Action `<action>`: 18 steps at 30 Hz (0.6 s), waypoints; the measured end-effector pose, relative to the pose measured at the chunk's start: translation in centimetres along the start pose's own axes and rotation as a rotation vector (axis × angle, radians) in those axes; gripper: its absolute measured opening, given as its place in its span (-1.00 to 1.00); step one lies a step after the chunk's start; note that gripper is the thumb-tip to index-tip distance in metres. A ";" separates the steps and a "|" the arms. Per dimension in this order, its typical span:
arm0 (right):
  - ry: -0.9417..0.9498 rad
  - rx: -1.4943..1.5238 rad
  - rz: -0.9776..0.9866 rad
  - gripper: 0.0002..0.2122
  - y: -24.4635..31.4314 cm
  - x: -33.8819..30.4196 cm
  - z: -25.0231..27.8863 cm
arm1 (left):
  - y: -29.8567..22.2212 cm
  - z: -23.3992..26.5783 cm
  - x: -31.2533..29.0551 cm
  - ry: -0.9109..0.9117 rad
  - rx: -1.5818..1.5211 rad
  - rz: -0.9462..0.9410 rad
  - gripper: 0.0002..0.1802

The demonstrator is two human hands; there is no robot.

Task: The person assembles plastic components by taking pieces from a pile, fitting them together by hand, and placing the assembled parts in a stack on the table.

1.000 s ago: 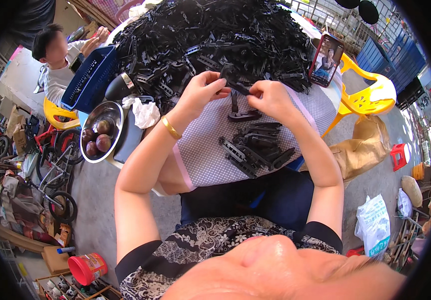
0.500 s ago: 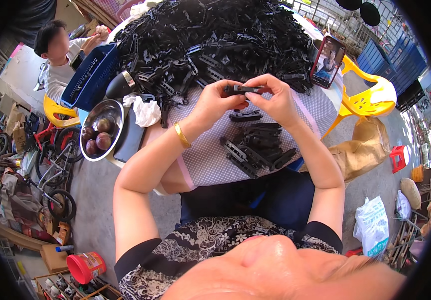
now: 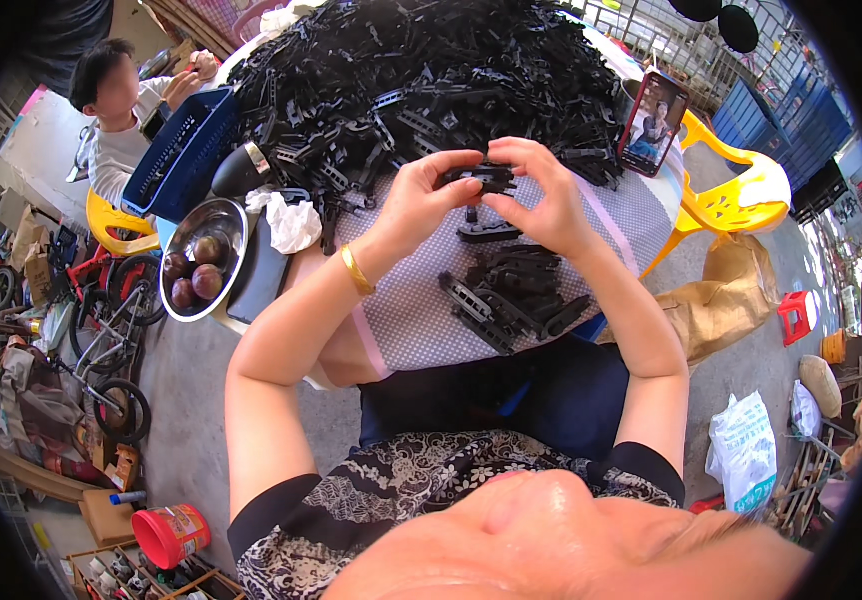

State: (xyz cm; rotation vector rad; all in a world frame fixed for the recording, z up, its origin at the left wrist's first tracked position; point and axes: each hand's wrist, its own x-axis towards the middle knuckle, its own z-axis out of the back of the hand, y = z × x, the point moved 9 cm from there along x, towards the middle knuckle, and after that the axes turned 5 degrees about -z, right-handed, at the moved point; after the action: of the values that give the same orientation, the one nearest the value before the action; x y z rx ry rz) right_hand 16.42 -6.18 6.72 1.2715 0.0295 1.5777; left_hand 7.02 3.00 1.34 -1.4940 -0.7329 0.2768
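Over the table, my left hand pinches a small black plastic part between thumb and fingers. My right hand is around the part's other end, with thumb and forefinger spread apart; whether they touch it I cannot tell. Just below the hands lies a single black part on the dotted tablecloth. Closer to me is a small pile of similar black parts. A large heap of loose black parts covers the far side of the table.
To the left are a blue basket, a steel bowl of round dark fruit and crumpled tissue. A phone stands upright at the right, before a yellow chair. Another person sits at the far left, hands raised.
My right thumb and forefinger have parted from their pinch on the part. The part has turned in my left fingers, and both hands have shifted slightly.
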 end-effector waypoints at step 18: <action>0.068 -0.140 -0.047 -0.76 -1.1 -0.8 -0.2 | -2.7 -1.2 -0.1 0.079 0.581 -0.298 -0.74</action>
State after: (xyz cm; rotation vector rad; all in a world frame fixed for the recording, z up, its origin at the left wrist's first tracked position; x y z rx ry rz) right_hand 16.93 -6.10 5.42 1.1006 -0.0085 1.5546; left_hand 6.93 1.75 4.02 -0.8293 -0.7230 0.1808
